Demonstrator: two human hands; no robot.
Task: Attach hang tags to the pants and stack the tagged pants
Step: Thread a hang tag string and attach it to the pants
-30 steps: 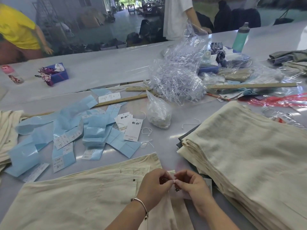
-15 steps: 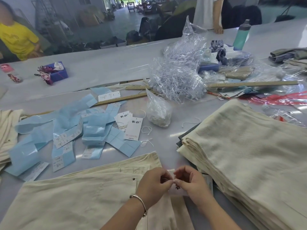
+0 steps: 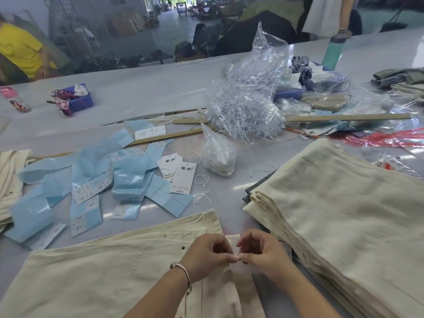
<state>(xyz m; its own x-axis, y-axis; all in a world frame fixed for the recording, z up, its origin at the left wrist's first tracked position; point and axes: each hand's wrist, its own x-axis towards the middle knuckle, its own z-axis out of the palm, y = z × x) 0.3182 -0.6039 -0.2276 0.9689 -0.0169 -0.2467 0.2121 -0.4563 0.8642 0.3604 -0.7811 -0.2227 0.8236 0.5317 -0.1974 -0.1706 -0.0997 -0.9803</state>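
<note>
**Tying a tag at the waistband**

Since a moment ago, our hands have barely shifted: both stay at the waistband, though the fingertips now meet a little more tightly and the view has tipped up slightly.

We are in the attaching step. Our left hand [image 3: 207, 254] and right hand [image 3: 261, 251] hover just over the top edge of the pants [image 3: 103, 276], which lie flat on the table [image 3: 137, 92] right in front of us. Both hands have their fingers curled, thumb and forefinger pinched together, tips touching each other. We seem to be pinching the tag's string between them, but it is too thin and too hidden by the fingers to make out for sure. A pale card, probably the tag [image 3: 234, 241] itself, peeks out behind the fingertips.

To our right, just beside the hands, rises the stack [image 3: 332, 214] of folded cream pants. Further out, spare tags [image 3: 181, 177] lie near loose strings [image 3: 202, 180], a small bag [image 3: 218, 154] of white bits and scattered blue slips [image 3: 130, 177].

We judge the next move to be a fine one: close or knot the loop through the waistband without letting the string slip, then release, fold the pants and lift them onto the stack. After that, we reach forward for another tag and string.
</note>
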